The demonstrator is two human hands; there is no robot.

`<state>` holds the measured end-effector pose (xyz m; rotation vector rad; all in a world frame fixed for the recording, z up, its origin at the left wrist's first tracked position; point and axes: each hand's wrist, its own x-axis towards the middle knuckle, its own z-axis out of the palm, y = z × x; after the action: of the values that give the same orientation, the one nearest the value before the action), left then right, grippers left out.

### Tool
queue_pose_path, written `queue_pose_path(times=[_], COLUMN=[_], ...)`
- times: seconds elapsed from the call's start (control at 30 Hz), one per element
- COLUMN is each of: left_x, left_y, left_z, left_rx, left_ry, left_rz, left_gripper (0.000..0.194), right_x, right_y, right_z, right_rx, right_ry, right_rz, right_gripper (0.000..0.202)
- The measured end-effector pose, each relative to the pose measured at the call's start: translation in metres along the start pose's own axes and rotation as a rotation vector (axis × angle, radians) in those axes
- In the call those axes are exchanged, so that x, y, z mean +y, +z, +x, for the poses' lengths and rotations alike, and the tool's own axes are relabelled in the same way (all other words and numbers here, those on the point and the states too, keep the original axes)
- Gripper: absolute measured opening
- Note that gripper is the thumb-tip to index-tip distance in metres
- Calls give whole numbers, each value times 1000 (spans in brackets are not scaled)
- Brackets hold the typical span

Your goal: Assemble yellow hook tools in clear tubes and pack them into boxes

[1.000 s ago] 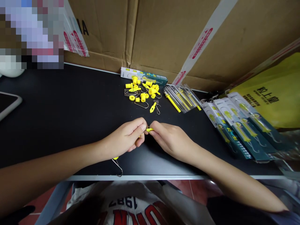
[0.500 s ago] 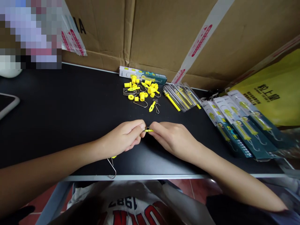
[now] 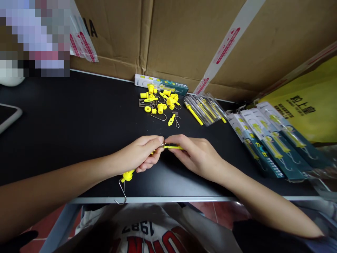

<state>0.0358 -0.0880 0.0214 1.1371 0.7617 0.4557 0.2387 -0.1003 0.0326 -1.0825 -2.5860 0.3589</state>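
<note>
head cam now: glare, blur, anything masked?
Head view: top-left corner pixelated; soft sheen on the black tabletop toward its near edge; pale highlights on the clear sleeves. Head view: clear plastic at right edge looks soft; metal part in the left hand too fine to resolve.

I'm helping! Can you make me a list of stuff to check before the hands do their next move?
1. Left hand pinching beside the small metal spring: ok.
2. Right hand gripping the thin yellow strip: ok.
3. Spring fastened to the strip: cannot tell, it's too small and fingers cover part.
4. Metal hook well away from the table's front edge: not ok, it overlaps the edge in this view.
5. Loose yellow parts apart from both hands: ok, they lie beyond them.
6. Printed boxes apart from the right hand: ok, they're off to its right.
</note>
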Motion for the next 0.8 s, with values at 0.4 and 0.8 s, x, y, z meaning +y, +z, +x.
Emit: queue_pose_path(times=[0.4, 0.8], left_x=[0, -8], left_y=[1, 3], left_z=[-6, -1], left_rx=[39, 55], left_ry=[169, 25], left_rz=[144, 112], left_gripper=[37, 38], right_x=[-3, -2], right_y=[-1, 2], right_z=[3, 4], right_rx=[48, 124], right_ry=[-31, -45], right_rz=[146, 166], right_gripper=[6, 14])
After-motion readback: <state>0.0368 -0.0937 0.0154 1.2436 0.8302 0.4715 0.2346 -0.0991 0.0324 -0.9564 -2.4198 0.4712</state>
